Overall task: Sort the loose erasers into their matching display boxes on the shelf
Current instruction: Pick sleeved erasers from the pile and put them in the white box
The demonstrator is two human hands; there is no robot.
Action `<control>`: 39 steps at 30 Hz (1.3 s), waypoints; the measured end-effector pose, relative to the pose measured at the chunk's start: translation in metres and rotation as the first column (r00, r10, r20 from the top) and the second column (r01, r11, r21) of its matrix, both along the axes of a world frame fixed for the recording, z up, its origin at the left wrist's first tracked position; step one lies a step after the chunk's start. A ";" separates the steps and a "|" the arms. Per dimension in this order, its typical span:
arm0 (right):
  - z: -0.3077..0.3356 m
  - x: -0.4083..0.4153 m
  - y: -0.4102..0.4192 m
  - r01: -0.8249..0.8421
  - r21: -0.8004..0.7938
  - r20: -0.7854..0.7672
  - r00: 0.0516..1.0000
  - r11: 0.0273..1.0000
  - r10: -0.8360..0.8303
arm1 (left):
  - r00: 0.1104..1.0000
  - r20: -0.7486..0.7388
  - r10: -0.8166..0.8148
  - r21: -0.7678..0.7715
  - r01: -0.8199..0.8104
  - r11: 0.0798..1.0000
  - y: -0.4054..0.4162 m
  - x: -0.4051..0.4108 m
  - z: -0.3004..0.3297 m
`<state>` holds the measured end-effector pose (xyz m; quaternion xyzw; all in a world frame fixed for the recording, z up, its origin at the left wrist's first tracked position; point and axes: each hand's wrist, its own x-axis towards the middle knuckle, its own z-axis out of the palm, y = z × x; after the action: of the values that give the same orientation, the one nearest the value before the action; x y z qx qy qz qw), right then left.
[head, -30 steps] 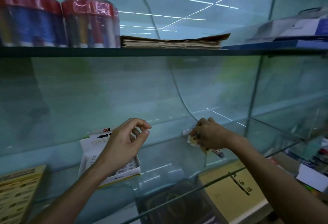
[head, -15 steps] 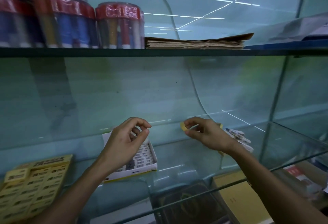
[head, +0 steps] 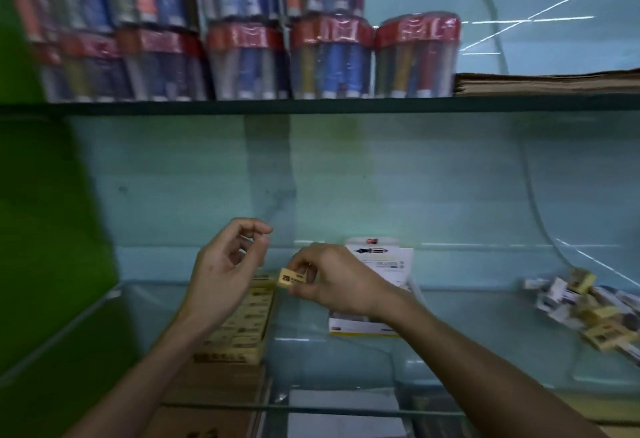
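Note:
My right hand point(head: 334, 281) pinches a small yellow eraser point(head: 288, 278) marked 2B, held just above the far end of the yellow display box point(head: 242, 328). That box lies on the glass shelf point(head: 467, 333) and holds rows of yellow erasers. My left hand point(head: 225, 271) hovers over the same box with fingers loosely curled and nothing in it. A white display box point(head: 381, 257) stands behind my right hand, partly hidden by it. A heap of loose erasers point(head: 588, 306), yellow and white, lies at the right of the shelf.
The upper shelf point(head: 311, 105) carries several wrapped tubs of pens point(head: 332, 56) and a stack of brown paper point(head: 547, 82). A green wall point(head: 41, 229) bounds the left side. Books and boxes show through the glass below.
My right hand carried the yellow eraser left from the pile to over the yellow box. The view swung left, so the boxes now sit in the middle.

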<state>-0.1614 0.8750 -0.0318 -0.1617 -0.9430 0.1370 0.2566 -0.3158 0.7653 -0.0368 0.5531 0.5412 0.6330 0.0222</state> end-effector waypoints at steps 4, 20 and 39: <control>-0.004 -0.054 -0.004 -0.010 0.045 0.120 0.993 0.999 0.005 | 0.994 -0.008 0.108 -0.017 -0.108 0.994 -0.027 -0.030 0.002; -0.015 -0.109 -0.008 0.014 0.044 0.257 0.966 0.999 -0.025 | 0.739 -0.671 0.058 -0.339 -0.375 0.863 -0.035 -0.107 -0.024; -0.013 -0.070 0.005 0.065 -0.021 0.170 0.984 0.998 -0.060 | 0.597 -0.791 -0.131 -0.484 -0.481 0.731 -0.023 -0.108 -0.014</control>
<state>-0.2316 0.8805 -0.0444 -0.2056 -0.9540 0.1272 0.1774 -0.4241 0.7422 -0.0505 0.6650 0.7356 0.0915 -0.0907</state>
